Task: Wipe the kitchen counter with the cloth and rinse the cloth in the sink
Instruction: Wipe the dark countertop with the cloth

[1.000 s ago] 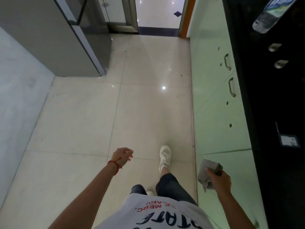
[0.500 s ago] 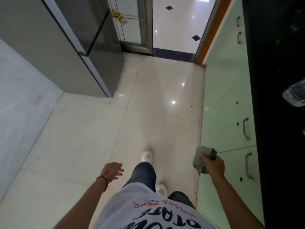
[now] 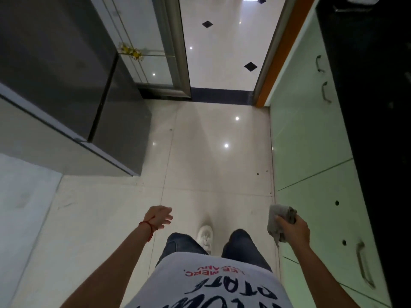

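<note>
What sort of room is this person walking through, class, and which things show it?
Probably a home kitchen: pale green cabinets with handles under a dark counter on the right, a grey fridge on the left, and a cloth in the right hand.

left hand [image 3: 159, 216] relaxed, right hand [image 3: 293, 227] clenched

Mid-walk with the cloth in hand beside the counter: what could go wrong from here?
1. The right hand grips the grey cloth bunched, with a tail hanging loose below; if wet, it may drip on the glossy floor tiles and make them slippery.
2. That hand swings close to the green cabinet doors, whose metal handles stick out and could snag the tail.
3. No sink is in view.
</note>
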`<state>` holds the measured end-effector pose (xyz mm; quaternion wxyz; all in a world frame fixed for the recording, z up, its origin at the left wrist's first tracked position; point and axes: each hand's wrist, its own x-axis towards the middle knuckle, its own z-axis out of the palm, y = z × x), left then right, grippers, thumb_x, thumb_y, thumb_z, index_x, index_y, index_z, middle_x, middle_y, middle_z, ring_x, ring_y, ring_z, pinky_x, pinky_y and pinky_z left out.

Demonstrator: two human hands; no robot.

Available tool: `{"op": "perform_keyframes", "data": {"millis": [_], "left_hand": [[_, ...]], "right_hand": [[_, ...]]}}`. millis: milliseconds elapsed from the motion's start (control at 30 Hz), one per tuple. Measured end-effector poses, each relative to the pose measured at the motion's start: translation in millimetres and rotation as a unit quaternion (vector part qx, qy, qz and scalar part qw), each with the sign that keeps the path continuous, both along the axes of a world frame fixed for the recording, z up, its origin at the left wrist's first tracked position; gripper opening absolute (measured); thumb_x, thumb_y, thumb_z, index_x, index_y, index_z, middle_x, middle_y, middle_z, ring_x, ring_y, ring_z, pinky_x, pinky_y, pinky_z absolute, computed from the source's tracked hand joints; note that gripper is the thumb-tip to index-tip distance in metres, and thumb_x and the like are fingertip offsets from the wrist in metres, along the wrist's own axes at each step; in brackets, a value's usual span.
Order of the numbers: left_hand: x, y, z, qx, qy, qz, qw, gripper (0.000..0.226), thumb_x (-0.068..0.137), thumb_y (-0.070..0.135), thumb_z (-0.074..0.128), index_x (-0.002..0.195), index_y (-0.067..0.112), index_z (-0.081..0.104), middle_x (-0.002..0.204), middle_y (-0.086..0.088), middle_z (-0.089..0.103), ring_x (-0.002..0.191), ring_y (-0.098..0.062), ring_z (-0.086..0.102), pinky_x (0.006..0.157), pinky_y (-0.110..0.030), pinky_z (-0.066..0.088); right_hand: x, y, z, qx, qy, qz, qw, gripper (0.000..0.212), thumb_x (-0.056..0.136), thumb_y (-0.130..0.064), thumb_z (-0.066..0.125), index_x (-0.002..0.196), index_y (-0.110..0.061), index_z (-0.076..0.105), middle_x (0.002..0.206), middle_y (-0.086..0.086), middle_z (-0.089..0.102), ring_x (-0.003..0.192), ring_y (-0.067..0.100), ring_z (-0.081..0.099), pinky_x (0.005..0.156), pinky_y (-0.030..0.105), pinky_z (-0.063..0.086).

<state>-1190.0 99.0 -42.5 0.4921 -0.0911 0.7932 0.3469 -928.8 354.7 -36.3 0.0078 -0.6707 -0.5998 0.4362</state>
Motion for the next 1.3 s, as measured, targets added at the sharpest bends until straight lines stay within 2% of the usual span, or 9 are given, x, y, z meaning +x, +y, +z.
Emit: {"op": "perform_keyframes", "data": {"millis": [100, 233, 433, 567, 700, 933, 1067, 1167, 1300], "left_hand": [[-46.7, 58.2, 4.4, 0.021, 0.018, -0.021, 0.999, 0.018, 0.091, 0.020, 0.052, 0.099, 0.005, 0.058, 0.095, -0.015, 0.063, 0.082, -0.024, 0.057, 0.064, -0.024, 0.043], [-97.0, 128.8, -1.8, 0.027, 0.023, -0.043, 0.998, 0.019, 0.091, 0.020, 0.051, 0.100, 0.005, 0.058, 0.093, -0.014, 0.063, 0.085, -0.026, 0.058, 0.066, -0.024, 0.043], [-152.1, 209.8, -10.4, -0.002, 0.018, -0.053, 0.998, 0.019, 0.091, 0.018, 0.051, 0.101, 0.004, 0.058, 0.090, -0.013, 0.063, 0.086, -0.028, 0.058, 0.066, -0.024, 0.042], [-189.5, 262.1, -8.8, -0.012, 0.025, -0.058, 0.998, 0.018, 0.091, 0.018, 0.050, 0.099, 0.003, 0.058, 0.093, -0.014, 0.063, 0.089, -0.029, 0.058, 0.066, -0.025, 0.042], [-226.9, 310.1, -6.5, -0.012, 0.031, -0.071, 0.997, 0.022, 0.091, 0.019, 0.050, 0.102, 0.002, 0.059, 0.096, -0.014, 0.063, 0.091, -0.030, 0.058, 0.075, -0.032, 0.044], [-311.2, 416.3, -16.7, -0.010, 0.021, -0.161, 0.987, 0.023, 0.092, 0.019, 0.049, 0.105, 0.003, 0.058, 0.090, -0.012, 0.062, 0.086, -0.028, 0.057, 0.064, -0.023, 0.041], [-357.5, 493.0, -12.2, -0.016, 0.022, -0.270, 0.963, 0.028, 0.092, 0.020, 0.049, 0.109, -0.001, 0.058, 0.091, -0.013, 0.063, 0.076, -0.020, 0.057, 0.062, -0.023, 0.042], [-383.6, 555.2, -3.0, -0.001, 0.050, -0.373, 0.927, 0.029, 0.092, 0.021, 0.049, 0.109, 0.000, 0.060, 0.094, -0.014, 0.065, 0.080, -0.021, 0.059, 0.062, -0.022, 0.045], [-397.5, 632.0, 5.3, 0.024, 0.067, -0.461, 0.884, 0.027, 0.091, 0.020, 0.051, 0.106, 0.000, 0.062, 0.087, -0.011, 0.065, 0.079, -0.022, 0.060, 0.065, -0.025, 0.046]], "right_hand": [[-19.6, 26.2, -5.3, -0.014, -0.005, -0.030, 0.999, 0.036, 0.078, -0.014, 0.069, 0.109, 0.003, 0.061, 0.111, 0.025, 0.063, 0.102, 0.038, 0.058, 0.085, 0.038, 0.044], [-48.4, 72.3, -19.1, -0.036, -0.023, -0.039, 0.998, 0.034, 0.077, -0.014, 0.069, 0.106, 0.004, 0.062, 0.107, 0.026, 0.064, 0.097, 0.038, 0.060, 0.087, 0.044, 0.047], [-112.1, 163.8, -26.7, -0.050, -0.006, -0.076, 0.996, 0.036, 0.079, -0.013, 0.068, 0.110, 0.005, 0.061, 0.111, 0.027, 0.063, 0.100, 0.039, 0.059, 0.088, 0.043, 0.046], [-170.5, 230.6, -18.5, -0.044, 0.000, -0.051, 0.998, 0.029, 0.079, -0.012, 0.066, 0.103, 0.004, 0.062, 0.106, 0.025, 0.064, 0.087, 0.031, 0.058, 0.076, 0.034, 0.044], [-228.7, 287.6, -8.0, -0.026, -0.013, -0.027, 0.999, 0.028, 0.078, -0.018, 0.065, 0.098, 0.002, 0.062, 0.103, 0.025, 0.065, 0.092, 0.036, 0.061, 0.071, 0.031, 0.040], [-297.0, 356.1, -0.8, -0.003, 0.018, -0.091, 0.996, 0.030, 0.079, -0.015, 0.066, 0.103, 0.002, 0.061, 0.107, 0.025, 0.064, 0.099, 0.037, 0.059, 0.075, 0.031, 0.039], [-315.9, 372.8, 3.3, 0.000, 0.012, -0.172, 0.985, 0.035, 0.080, -0.016, 0.067, 0.108, 0.003, 0.060, 0.113, 0.026, 0.063, 0.104, 0.037, 0.058, 0.083, 0.034, 0.042], [-323.9, 375.9, 6.0, -0.005, -0.005, -0.225, 0.974, 0.040, 0.080, -0.020, 0.068, 0.110, 0.004, 0.059, 0.115, 0.026, 0.062, 0.107, 0.038, 0.057, 0.088, 0.037, 0.043], [-326.0, 369.3, 10.5, -0.015, -0.022, -0.299, 0.954, 0.034, 0.081, -0.023, 0.067, 0.102, 0.002, 0.059, 0.106, 0.024, 0.064, 0.096, 0.036, 0.060, 0.076, 0.034, 0.042]]}}
